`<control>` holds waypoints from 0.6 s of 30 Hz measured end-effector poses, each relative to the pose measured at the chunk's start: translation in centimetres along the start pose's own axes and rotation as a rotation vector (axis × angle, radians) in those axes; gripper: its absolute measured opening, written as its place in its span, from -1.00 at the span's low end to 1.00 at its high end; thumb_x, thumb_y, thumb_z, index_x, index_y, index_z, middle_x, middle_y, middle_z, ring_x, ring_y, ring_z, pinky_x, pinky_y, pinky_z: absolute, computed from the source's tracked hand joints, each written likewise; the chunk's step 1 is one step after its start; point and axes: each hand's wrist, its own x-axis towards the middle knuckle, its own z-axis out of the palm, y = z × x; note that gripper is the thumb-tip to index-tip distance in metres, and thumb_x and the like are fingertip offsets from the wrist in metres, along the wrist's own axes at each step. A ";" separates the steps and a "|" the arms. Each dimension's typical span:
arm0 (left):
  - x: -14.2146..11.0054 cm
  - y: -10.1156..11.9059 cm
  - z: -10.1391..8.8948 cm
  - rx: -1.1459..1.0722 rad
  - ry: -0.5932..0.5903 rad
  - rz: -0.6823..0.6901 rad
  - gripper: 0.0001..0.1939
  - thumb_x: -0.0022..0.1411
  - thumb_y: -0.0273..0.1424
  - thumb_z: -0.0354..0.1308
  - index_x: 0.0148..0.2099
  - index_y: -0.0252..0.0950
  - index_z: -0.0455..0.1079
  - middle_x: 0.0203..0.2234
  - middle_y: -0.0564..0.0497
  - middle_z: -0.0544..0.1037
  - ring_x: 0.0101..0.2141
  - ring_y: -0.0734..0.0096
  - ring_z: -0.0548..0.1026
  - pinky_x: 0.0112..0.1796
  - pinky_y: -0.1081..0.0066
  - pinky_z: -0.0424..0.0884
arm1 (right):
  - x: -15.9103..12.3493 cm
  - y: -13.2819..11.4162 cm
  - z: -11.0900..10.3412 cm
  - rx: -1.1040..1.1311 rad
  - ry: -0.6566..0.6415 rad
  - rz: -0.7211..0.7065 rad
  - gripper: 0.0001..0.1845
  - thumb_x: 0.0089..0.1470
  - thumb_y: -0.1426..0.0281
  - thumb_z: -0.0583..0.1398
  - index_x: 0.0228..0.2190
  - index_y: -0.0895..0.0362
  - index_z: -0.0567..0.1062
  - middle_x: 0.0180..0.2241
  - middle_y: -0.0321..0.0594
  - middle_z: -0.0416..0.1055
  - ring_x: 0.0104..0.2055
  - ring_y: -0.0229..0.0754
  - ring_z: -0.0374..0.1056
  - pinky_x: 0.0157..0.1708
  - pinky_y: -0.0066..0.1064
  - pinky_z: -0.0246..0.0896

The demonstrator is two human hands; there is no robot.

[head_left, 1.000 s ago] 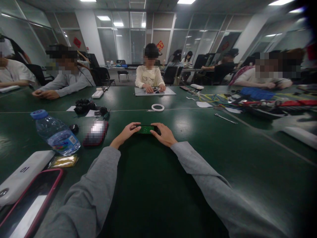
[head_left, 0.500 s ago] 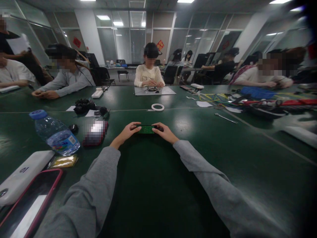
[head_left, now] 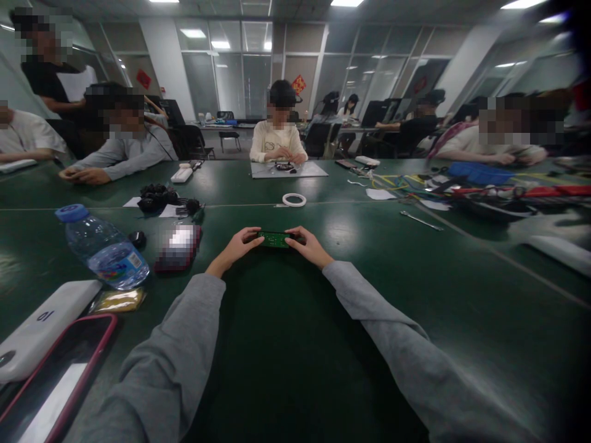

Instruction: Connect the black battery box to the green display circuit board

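Between my two hands is a small green circuit board (head_left: 276, 240), held up lengthwise with its face toward me. My left hand (head_left: 241, 245) grips its left end, thumb in front and fingers behind. At the right end my right hand (head_left: 307, 244) pinches it the same way. Pale marks show on the board's face, too small to make out. Both hands are closed on the board, over the dark green table (head_left: 295, 344).
To my left are a water bottle (head_left: 108, 249), a red-edged phone (head_left: 58, 381), a white device (head_left: 46, 329) and a yellow packet (head_left: 119, 300). Ahead lies a white ring (head_left: 294, 200). A metal tool (head_left: 421, 221) and tangled cables (head_left: 462, 191) lie right. A person (head_left: 278, 138) sits opposite.
The board has tilted so more of its green face shows, and moved very slightly right. My hands keep hold of it. A standing person at the far left has come further into view.
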 end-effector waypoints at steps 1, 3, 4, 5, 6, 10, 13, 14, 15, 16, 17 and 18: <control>0.0 0.0 0.0 0.006 -0.003 0.003 -0.45 0.02 -0.21 0.23 0.07 -0.23 0.28 0.04 -0.17 0.38 0.10 0.17 0.29 0.10 0.10 0.18 | 0.0 0.0 0.0 -0.001 0.003 0.004 -0.57 0.02 0.11 0.17 -0.13 0.10 0.38 -0.30 -0.23 0.31 -0.27 -0.20 0.28 -0.25 -0.28 0.26; 0.0 -0.1 -0.1 0.019 -0.012 0.006 -0.43 0.01 -0.23 0.25 0.08 -0.23 0.26 0.05 -0.17 0.37 0.10 0.16 0.29 0.10 0.07 0.16 | 0.0 0.0 0.1 0.005 0.006 0.010 -0.58 0.02 0.11 0.17 -0.14 0.10 0.38 -0.30 -0.24 0.31 -0.27 -0.20 0.28 -0.25 -0.28 0.26; 0.0 -0.1 -0.1 0.023 -0.018 0.008 -0.43 0.01 -0.23 0.25 0.08 -0.23 0.26 0.06 -0.17 0.36 0.10 0.16 0.29 0.10 0.07 0.16 | -0.1 -0.1 0.1 0.010 0.005 0.013 -0.58 0.03 0.11 0.17 -0.14 0.10 0.38 -0.31 -0.24 0.31 -0.27 -0.20 0.29 -0.25 -0.28 0.26; 0.1 -0.2 -0.1 0.027 -0.020 0.010 -0.43 0.01 -0.23 0.25 0.08 -0.23 0.26 0.06 -0.18 0.36 0.10 0.16 0.29 0.10 0.06 0.16 | -0.1 -0.1 0.1 0.016 0.005 0.017 -0.58 0.03 0.11 0.17 -0.14 0.11 0.38 -0.31 -0.24 0.31 -0.27 -0.20 0.29 -0.25 -0.29 0.26; 0.1 -0.2 -0.1 0.029 -0.020 0.013 -0.43 0.02 -0.23 0.24 0.08 -0.23 0.25 0.06 -0.18 0.36 0.10 0.16 0.29 0.10 0.06 0.15 | -0.1 -0.2 0.2 0.022 0.006 0.022 -0.58 0.03 0.11 0.16 -0.15 0.11 0.38 -0.32 -0.25 0.31 -0.28 -0.21 0.29 -0.26 -0.30 0.26; 0.3 -0.5 -0.1 0.032 -0.007 0.022 -0.43 0.03 -0.22 0.22 0.09 -0.26 0.25 0.05 -0.19 0.37 0.10 0.17 0.29 0.11 0.05 0.14 | -0.2 -0.3 0.2 0.038 0.005 0.046 -0.59 0.04 0.11 0.16 -0.15 0.11 0.37 -0.37 -0.28 0.31 -0.32 -0.22 0.29 -0.28 -0.32 0.25; 0.3 -0.5 -0.1 0.055 -0.022 0.024 -0.42 0.03 -0.21 0.23 0.10 -0.25 0.24 0.05 -0.18 0.37 0.10 0.17 0.29 0.11 0.06 0.14 | -0.1 -0.3 0.2 0.032 0.012 0.048 -0.60 0.03 0.12 0.17 -0.16 0.11 0.37 -0.36 -0.28 0.30 -0.31 -0.22 0.29 -0.26 -0.32 0.24; 0.3 -0.5 -0.1 0.065 -0.025 0.024 -0.41 0.02 -0.21 0.23 0.10 -0.25 0.24 0.05 -0.18 0.37 0.10 0.16 0.28 0.11 0.06 0.14 | -0.1 -0.2 0.2 0.026 0.019 0.044 -0.60 0.02 0.13 0.18 -0.16 0.11 0.38 -0.35 -0.27 0.30 -0.30 -0.22 0.29 -0.25 -0.32 0.24; 0.3 -0.5 -0.1 0.075 -0.024 0.023 -0.40 0.01 -0.21 0.24 0.10 -0.24 0.24 0.06 -0.18 0.36 0.11 0.15 0.27 0.11 0.05 0.13 | -0.1 -0.2 0.2 0.019 0.026 0.039 -0.60 0.02 0.13 0.18 -0.16 0.11 0.38 -0.34 -0.27 0.30 -0.30 -0.21 0.29 -0.25 -0.31 0.24; 0.3 -0.4 -0.1 0.082 -0.019 0.021 -0.40 0.00 -0.21 0.25 0.09 -0.24 0.25 0.06 -0.17 0.35 0.12 0.13 0.26 0.11 0.05 0.13 | -0.1 -0.2 0.2 0.012 0.030 0.035 -0.60 0.02 0.14 0.18 -0.16 0.11 0.38 -0.33 -0.26 0.30 -0.29 -0.21 0.29 -0.24 -0.31 0.23; 0.2 -0.4 -0.1 0.087 -0.014 0.019 -0.39 -0.01 -0.21 0.25 0.09 -0.23 0.25 0.07 -0.17 0.35 0.12 0.12 0.25 0.11 0.04 0.13 | -0.1 -0.2 0.1 0.006 0.031 0.032 -0.61 0.02 0.14 0.18 -0.16 0.11 0.38 -0.32 -0.25 0.30 -0.28 -0.21 0.28 -0.24 -0.30 0.23; 0.2 -0.4 -0.1 0.089 -0.011 0.017 -0.39 -0.02 -0.20 0.26 0.09 -0.22 0.26 0.07 -0.17 0.35 0.13 0.11 0.25 0.11 0.04 0.13 | -0.1 -0.2 0.1 0.002 0.032 0.029 -0.61 0.02 0.15 0.18 -0.16 0.11 0.38 -0.31 -0.25 0.31 -0.28 -0.20 0.28 -0.24 -0.30 0.23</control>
